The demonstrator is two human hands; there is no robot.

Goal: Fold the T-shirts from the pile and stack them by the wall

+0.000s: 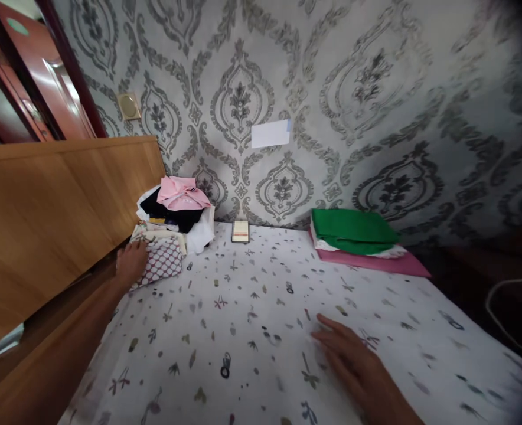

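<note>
My left hand (131, 261) rests on the left edge of a folded cloth with a purple and white dotted pattern (162, 260), at the front of a clothes pile. Its fingers point forward, but whether they grip the fabric is hard to tell. Behind that cloth lie white and black garments with a pink garment (183, 193) on top. My right hand (347, 354) is over the patterned white sheet (243, 330) at the lower right, fingers stretched out and slightly blurred, holding nothing.
Against the wall at the right sits a folded stack with green cloth (354, 230) above white and pink cloth (376, 263). A small framed card (240, 231) stands at the sheet's back edge. A wooden panel (66, 212) borders the left side. A white cable (493, 295) hangs at right.
</note>
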